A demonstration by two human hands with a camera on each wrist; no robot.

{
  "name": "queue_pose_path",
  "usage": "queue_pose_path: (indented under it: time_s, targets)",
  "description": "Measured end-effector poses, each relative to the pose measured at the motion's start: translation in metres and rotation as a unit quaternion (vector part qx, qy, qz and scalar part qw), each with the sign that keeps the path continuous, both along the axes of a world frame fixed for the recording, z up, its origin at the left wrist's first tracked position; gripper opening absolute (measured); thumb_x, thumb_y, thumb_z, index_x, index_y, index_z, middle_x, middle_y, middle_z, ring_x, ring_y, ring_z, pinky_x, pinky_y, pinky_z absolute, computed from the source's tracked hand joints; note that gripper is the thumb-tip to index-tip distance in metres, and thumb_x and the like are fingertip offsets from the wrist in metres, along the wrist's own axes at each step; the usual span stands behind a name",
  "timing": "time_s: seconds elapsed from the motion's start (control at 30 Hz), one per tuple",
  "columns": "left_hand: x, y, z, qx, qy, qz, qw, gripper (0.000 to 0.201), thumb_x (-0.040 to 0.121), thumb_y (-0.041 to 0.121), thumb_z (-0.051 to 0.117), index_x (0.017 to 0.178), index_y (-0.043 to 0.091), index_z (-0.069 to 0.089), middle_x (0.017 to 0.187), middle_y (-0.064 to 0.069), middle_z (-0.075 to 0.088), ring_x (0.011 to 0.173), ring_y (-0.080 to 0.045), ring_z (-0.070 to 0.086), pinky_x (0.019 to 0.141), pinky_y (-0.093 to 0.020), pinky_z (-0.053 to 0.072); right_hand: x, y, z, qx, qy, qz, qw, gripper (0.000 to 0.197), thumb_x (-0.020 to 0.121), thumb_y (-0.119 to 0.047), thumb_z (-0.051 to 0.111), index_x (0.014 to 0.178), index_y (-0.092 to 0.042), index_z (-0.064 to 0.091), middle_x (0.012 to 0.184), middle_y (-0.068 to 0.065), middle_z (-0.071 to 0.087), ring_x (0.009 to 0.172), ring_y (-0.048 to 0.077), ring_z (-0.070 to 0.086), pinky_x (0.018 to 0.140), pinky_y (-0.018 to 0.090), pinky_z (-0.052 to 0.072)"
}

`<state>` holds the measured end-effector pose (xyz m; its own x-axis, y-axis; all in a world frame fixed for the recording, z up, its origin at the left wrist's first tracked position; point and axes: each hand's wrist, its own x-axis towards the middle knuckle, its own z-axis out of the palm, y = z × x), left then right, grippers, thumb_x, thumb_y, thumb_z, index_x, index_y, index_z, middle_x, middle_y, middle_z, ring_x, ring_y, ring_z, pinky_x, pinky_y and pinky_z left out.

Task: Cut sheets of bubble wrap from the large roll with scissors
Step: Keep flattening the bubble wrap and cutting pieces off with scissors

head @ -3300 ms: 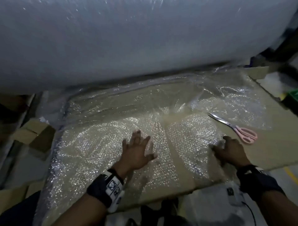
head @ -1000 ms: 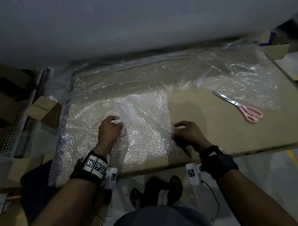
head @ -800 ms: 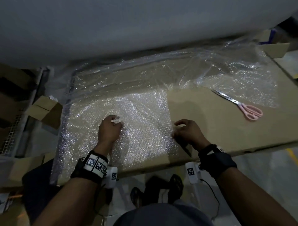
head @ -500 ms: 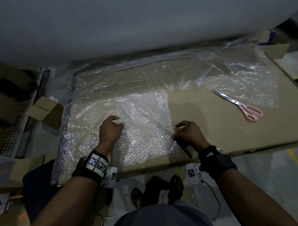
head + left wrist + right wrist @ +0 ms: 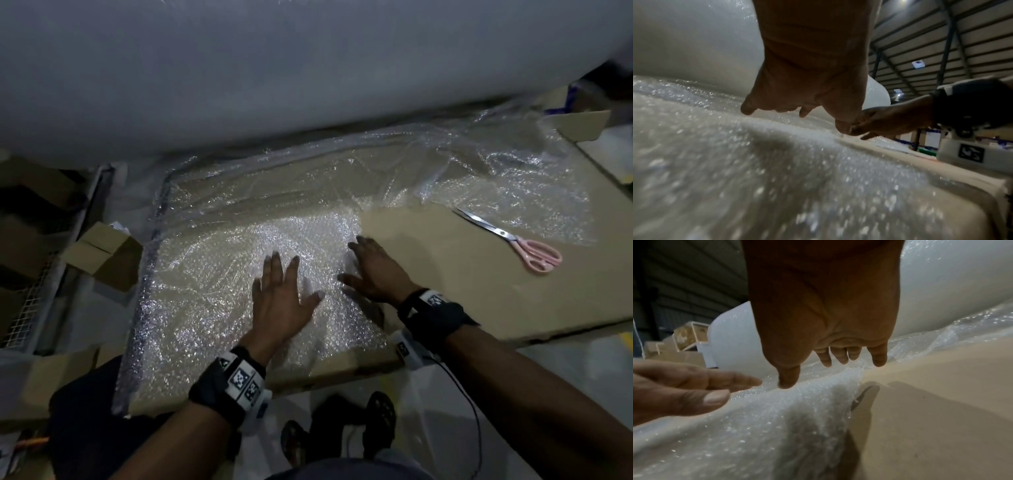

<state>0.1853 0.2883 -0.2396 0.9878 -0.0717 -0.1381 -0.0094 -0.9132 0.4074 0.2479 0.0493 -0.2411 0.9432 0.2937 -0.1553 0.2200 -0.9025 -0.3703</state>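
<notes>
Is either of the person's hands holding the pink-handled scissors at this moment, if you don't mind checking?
No, the scissors lie untouched on the cardboard, while the left hand and right hand spread over the bubble wrap.

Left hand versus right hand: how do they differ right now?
The left hand lies spread near the middle of the bubble wrap sheet; the right hand sits at its right edge beside bare cardboard. The right hand is nearer the pink scissors. Both are open and hold nothing.

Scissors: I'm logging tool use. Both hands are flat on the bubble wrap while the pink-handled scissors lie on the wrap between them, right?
Not quite. In the head view the scissors lie on bare cardboard, right of the right hand. The left hand and the right hand do rest open on the bubble wrap.
</notes>
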Motion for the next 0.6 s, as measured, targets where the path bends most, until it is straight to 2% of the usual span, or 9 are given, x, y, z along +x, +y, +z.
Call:
queue_pose_path:
  time_s: [0.1, 0.17, 0.23, 0.3, 0.37, 0.4, 0.43, 0.5, 0.6]
  targets:
    - [-0.004, 0.004, -0.016, 0.044, 0.069, -0.003, 0.997, 0.102, 0.093, 0.087, 0.028, 0.167, 0.025, -0.006, 0.171, -0.016, -0.027, 0.157, -0.033, -0.029, 0.124, -0.066, -0.006, 0.021, 0.007, -0.009, -0.077, 0.047, 0.056, 0.994, 0.110, 0.090, -0.077, 0.056, 0.167, -0.016, 0.007, 0.175, 0.012, -0.003, 0.161, 0.033, 0.001, 0.125, 0.061, 0.022]
    - [-0.006, 0.011, -0.018, 0.032, 0.093, 0.016, 0.995, 0.102, 0.094, 0.086, 0.031, 0.168, 0.026, -0.006, 0.171, -0.019, -0.024, 0.157, -0.034, -0.028, 0.125, -0.066, -0.006, 0.026, 0.009, -0.016, -0.095, 0.077, 0.082, 0.989, 0.116, 0.086, -0.082, 0.056, 0.166, -0.018, 0.003, 0.175, 0.009, -0.009, 0.161, 0.031, -0.003, 0.125, 0.065, 0.018]
    - [-0.002, 0.022, -0.016, -0.013, 0.066, 0.048, 0.997, 0.096, 0.094, 0.082, 0.040, 0.168, 0.030, 0.007, 0.175, -0.015, -0.010, 0.161, -0.033, -0.013, 0.126, -0.063, 0.001, 0.030, 0.008, -0.021, -0.089, 0.094, 0.088, 0.988, 0.124, 0.079, -0.089, 0.054, 0.166, -0.018, 0.003, 0.175, 0.008, -0.011, 0.161, 0.031, -0.003, 0.125, 0.065, 0.016]
    - [0.016, 0.039, -0.012, -0.079, 0.005, 0.103, 0.992, 0.081, 0.096, 0.073, 0.053, 0.163, 0.032, 0.029, 0.173, -0.011, 0.019, 0.159, -0.034, 0.015, 0.125, -0.061, 0.018, 0.033, 0.008, -0.019, -0.082, 0.101, 0.087, 0.988, 0.141, 0.061, -0.105, 0.040, 0.166, -0.019, 0.003, 0.175, 0.007, -0.011, 0.162, 0.030, -0.002, 0.124, 0.065, 0.016]
    - [0.047, 0.059, -0.006, -0.132, -0.038, 0.148, 0.979, 0.064, 0.098, 0.059, 0.063, 0.152, 0.029, 0.048, 0.159, -0.009, 0.047, 0.146, -0.034, 0.042, 0.118, -0.057, 0.036, 0.035, 0.008, -0.018, -0.078, 0.107, 0.089, 0.987, 0.152, 0.047, -0.111, 0.030, 0.166, -0.020, 0.004, 0.175, 0.006, -0.010, 0.162, 0.029, -0.002, 0.124, 0.065, 0.016]
    - [0.065, 0.067, -0.002, -0.140, -0.049, 0.152, 0.977, 0.058, 0.098, 0.053, 0.066, 0.148, 0.027, 0.053, 0.153, -0.008, 0.054, 0.139, -0.033, 0.050, 0.114, -0.052, 0.042, 0.036, 0.009, -0.018, -0.079, 0.107, 0.090, 0.987, 0.151, 0.048, -0.109, 0.033, 0.166, -0.020, 0.004, 0.175, 0.006, -0.010, 0.162, 0.029, -0.002, 0.125, 0.065, 0.016]
    - [0.081, 0.074, 0.002, -0.130, -0.057, 0.140, 0.980, 0.055, 0.098, 0.048, 0.069, 0.147, 0.026, 0.055, 0.151, -0.007, 0.057, 0.135, -0.031, 0.055, 0.112, -0.048, 0.045, 0.036, 0.010, -0.018, -0.082, 0.107, 0.090, 0.987, 0.146, 0.054, -0.106, 0.040, 0.167, -0.020, 0.004, 0.175, 0.006, -0.010, 0.162, 0.029, -0.002, 0.125, 0.065, 0.016]
    - [0.105, 0.076, 0.011, -0.087, -0.074, 0.065, 0.991, 0.057, 0.098, 0.044, 0.070, 0.149, 0.025, 0.053, 0.154, -0.004, 0.055, 0.138, -0.028, 0.053, 0.114, -0.045, 0.044, 0.036, 0.011, -0.019, -0.087, 0.106, 0.092, 0.986, 0.134, 0.067, -0.095, 0.055, 0.167, -0.020, 0.004, 0.175, 0.007, -0.010, 0.162, 0.030, -0.001, 0.125, 0.065, 0.018]
    - [0.118, 0.058, 0.007, -0.020, -0.030, -0.069, 0.997, 0.077, 0.099, 0.061, 0.060, 0.162, 0.024, 0.036, 0.171, -0.007, 0.031, 0.155, -0.029, 0.033, 0.124, -0.051, 0.032, 0.036, 0.011, -0.019, -0.092, 0.107, 0.089, 0.986, 0.132, 0.070, -0.092, 0.058, 0.167, -0.022, 0.002, 0.174, 0.006, -0.012, 0.161, 0.029, -0.003, 0.125, 0.065, 0.017]
